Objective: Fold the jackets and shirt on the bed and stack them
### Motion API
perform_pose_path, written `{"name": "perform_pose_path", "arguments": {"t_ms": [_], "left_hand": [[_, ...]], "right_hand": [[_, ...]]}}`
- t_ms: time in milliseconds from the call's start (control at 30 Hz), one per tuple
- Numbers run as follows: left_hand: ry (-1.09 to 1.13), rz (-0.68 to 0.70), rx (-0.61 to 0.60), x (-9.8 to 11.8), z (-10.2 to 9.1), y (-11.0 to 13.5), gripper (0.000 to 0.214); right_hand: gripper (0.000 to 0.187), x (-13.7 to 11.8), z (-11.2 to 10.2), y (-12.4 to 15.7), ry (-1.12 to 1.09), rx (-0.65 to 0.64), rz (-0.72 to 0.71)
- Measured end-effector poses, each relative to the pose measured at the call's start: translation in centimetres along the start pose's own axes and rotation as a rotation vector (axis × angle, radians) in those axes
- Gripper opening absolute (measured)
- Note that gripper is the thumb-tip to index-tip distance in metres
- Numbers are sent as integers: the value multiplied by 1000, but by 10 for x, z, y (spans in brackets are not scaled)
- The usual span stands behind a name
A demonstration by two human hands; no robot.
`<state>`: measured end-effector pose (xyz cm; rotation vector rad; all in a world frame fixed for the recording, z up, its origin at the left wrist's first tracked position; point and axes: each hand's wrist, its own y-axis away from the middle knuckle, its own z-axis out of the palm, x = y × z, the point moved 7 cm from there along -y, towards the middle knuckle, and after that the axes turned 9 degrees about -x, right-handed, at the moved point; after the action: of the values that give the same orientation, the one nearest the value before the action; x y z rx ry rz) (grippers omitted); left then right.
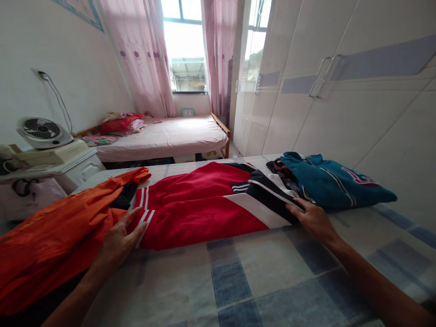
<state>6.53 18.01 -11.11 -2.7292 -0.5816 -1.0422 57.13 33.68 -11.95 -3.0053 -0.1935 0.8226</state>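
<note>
A red sports jacket (204, 204) with black and white panels and white-striped hems lies folded lengthwise across the bed. At its striped left end, my left hand (119, 238) holds the hem, thumb on top; some fingertips are hidden by the cloth. My right hand (313, 218) pinches the black edge at the opposite end. Beside my left arm spreads an orange garment (68, 231), with dark cloth partly under it. Just beyond my right hand sits a folded teal hooded top (334, 181), next to some dark patterned clothing (284, 175).
The clothes rest on a blue-and-white checked bedsheet (272, 277). A small fan (44, 131) stands on a white cabinet (81, 168) at left. Another bed (177, 134) is under the curtained window. White wardrobes (293, 113) line the right side.
</note>
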Motion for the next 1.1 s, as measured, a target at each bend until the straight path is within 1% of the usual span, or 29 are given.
{"name": "perform_pose_path", "arguments": {"t_ms": [33,100,167,233,300,367,433,467,533,567,633,667,700,733,800,833,867,900,967,1000,1033,1100], "left_hand": [[75,2,2,4,0,1,65],[221,-6,15,11,-3,6,59],[277,-3,93,14,-15,15,53],[279,-44,147,8,-22,26,52],[274,-116,106,-6,-17,34,53],[250,-127,12,-19,-5,38,48],[200,-65,-25,-25,4,38,41],[167,-27,-9,-26,4,38,39],[87,34,48,-26,1,37,39],[35,59,52,-25,1,37,40],[-101,104,20,-20,1,39,39],[-192,129,17,-16,1,41,39],[-292,166,39,-9,0,43,39],[-390,218,85,0,-2,46,40],[-524,368,201,23,-4,52,41],[-550,454,222,34,0,53,40],[-553,530,207,41,6,53,40],[-551,589,167,45,14,51,40],[-567,639,64,41,34,43,42],[-589,624,17,33,43,38,44],[-613,590,-17,23,52,33,47],[-639,502,-59,1,61,26,50]], "right_hand": [[50,-2,-2,-3,-20,39,-6],[45,-8,-14,-10,-90,126,-31],[44,-10,-31,-15,-137,215,-56],[43,-7,-43,-18,-120,266,-58],[41,1,-40,-21,-51,217,-43],[38,12,-25,-24,46,103,-15],[37,22,-10,-26,142,29,17],[38,26,-5,-26,180,25,27],[40,29,-3,-26,234,63,34],[40,29,-3,-25,262,74,40],[38,26,-5,-23,338,85,40],[36,20,-7,-20,380,102,15],[34,12,-10,-16,418,138,-32],[32,0,-14,-10,443,197,-99],[28,-27,-22,5,440,332,-251],[27,-40,-23,12,416,363,-321],[27,-52,-20,17,381,350,-386],[26,-61,-14,19,339,296,-445],[26,-71,8,17,272,119,-518],[26,-69,19,12,256,52,-502],[26,-62,28,6,252,16,-455],[27,-44,40,-7,259,17,-329]]}}
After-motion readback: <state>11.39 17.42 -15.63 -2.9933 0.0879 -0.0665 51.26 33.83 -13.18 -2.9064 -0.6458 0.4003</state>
